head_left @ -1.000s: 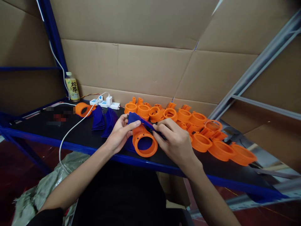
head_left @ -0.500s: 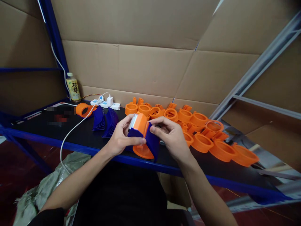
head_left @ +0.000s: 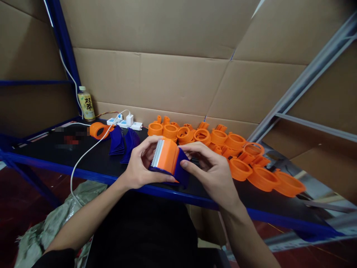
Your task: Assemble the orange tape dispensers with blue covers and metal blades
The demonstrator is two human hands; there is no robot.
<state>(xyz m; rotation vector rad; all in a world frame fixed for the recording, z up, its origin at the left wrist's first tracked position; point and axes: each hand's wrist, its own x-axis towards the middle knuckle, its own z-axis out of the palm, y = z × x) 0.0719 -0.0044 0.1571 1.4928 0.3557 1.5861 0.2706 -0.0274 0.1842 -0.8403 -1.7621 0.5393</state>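
Between my hands, over the table's front edge, is an orange tape dispenser with a toothed silver blade facing left and blue plastic pieces on it. My left hand is closed around its left side, the thumb along the lower edge. With thumb and fingers, my right hand grips the blue plastic flap on the dispenser's right side. The underside of the dispenser and some fingertips are hidden. Two stacks of curved blue plates, the nearer one just beyond my left hand, stand on the table.
Rows of orange dispenser bodies fill the table's right half. A loose orange ring part, a white power strip and a yellow-labelled bottle are at the left back. A white cable hangs over the front edge.
The tape dispenser has been tilted so its toothed blade and orange top show more and its round lower part less. Both hands have kept their hold.
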